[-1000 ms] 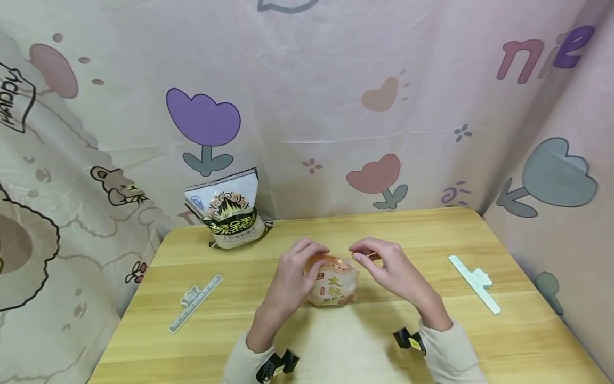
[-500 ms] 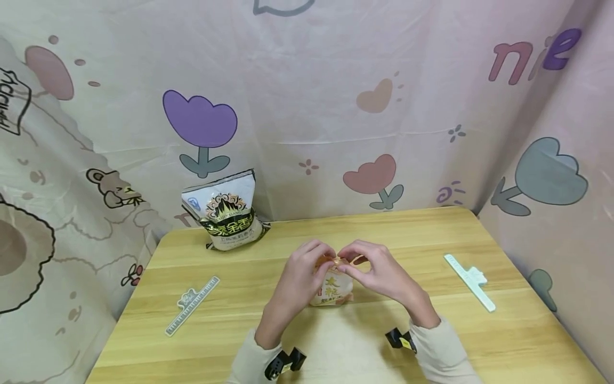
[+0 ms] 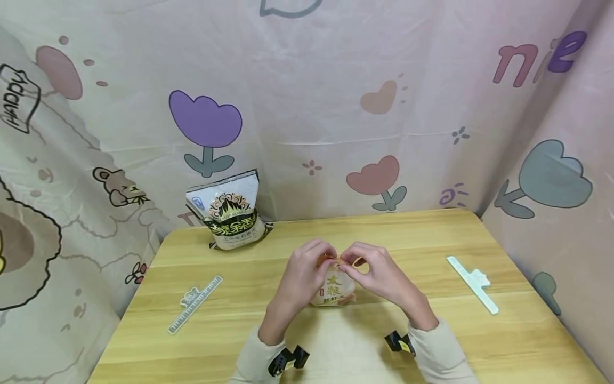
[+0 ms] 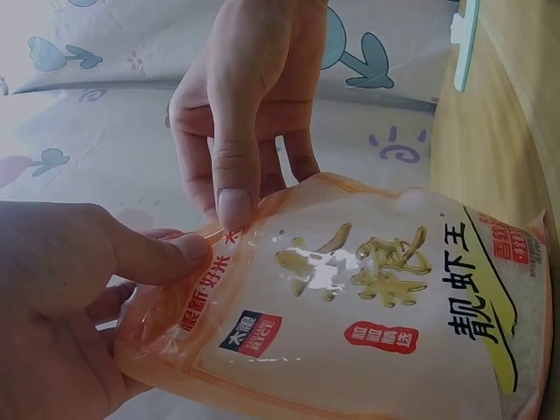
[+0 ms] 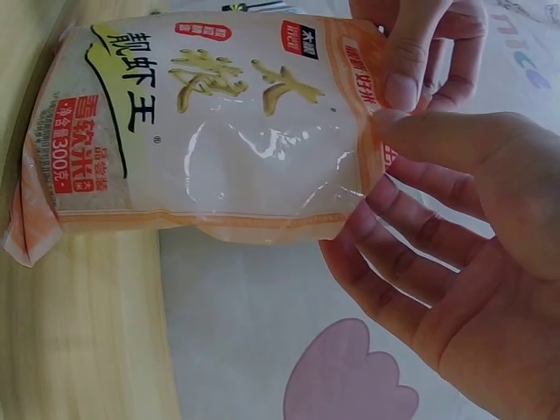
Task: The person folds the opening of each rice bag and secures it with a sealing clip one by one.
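A small orange and white bag of rice stands upright on the table in front of me. At its top edge, my left hand pinches the orange film between thumb and fingers. Close beside it, my right hand pinches the same edge, its thumb on the printed face. In the left wrist view the bag shows gold lettering and a red label, and the two thumbs nearly meet. The right wrist view has the bag with its bottom on the table. The fingertips behind the film are partly hidden.
A larger white and black rice bag stands at the back left. A pale ruler-like clip lies on the left of the wooden table, and a mint green one on the right. Patterned cloth hangs behind.
My right hand has moved left onto the top edge of the small rice bag, where it was apart from it. Both hands have come together there; in the last half second they barely shift.
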`<state>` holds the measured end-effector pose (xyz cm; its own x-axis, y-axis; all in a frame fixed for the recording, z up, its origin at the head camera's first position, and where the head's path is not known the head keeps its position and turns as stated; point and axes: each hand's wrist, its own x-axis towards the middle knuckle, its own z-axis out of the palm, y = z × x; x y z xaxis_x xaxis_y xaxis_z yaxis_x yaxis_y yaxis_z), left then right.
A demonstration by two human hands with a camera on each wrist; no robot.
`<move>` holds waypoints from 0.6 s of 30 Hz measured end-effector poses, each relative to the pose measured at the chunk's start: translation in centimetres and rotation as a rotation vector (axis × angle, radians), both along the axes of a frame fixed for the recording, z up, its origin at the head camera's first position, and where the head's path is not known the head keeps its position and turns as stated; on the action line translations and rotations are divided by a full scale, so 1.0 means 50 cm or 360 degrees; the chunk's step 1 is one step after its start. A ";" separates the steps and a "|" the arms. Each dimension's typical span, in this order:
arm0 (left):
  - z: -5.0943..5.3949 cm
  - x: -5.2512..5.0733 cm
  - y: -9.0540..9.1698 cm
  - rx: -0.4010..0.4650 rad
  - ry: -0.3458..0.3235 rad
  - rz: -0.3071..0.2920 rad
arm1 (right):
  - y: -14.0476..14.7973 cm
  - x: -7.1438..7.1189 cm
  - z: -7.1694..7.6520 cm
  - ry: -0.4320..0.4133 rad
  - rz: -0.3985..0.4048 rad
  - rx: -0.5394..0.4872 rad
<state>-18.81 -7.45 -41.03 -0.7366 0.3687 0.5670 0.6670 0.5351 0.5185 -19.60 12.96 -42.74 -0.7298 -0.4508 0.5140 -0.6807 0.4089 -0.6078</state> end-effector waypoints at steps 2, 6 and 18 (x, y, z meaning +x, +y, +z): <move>-0.002 -0.001 -0.002 0.0024 -0.0018 -0.0012 | -0.002 -0.001 -0.002 0.0015 -0.0002 0.0005; -0.005 -0.003 -0.008 0.0081 -0.0056 -0.0035 | -0.006 -0.004 -0.008 0.0050 -0.0012 0.0014; -0.005 -0.014 -0.015 0.0111 -0.0050 -0.0101 | 0.002 -0.008 -0.045 0.0256 -0.0043 -0.0046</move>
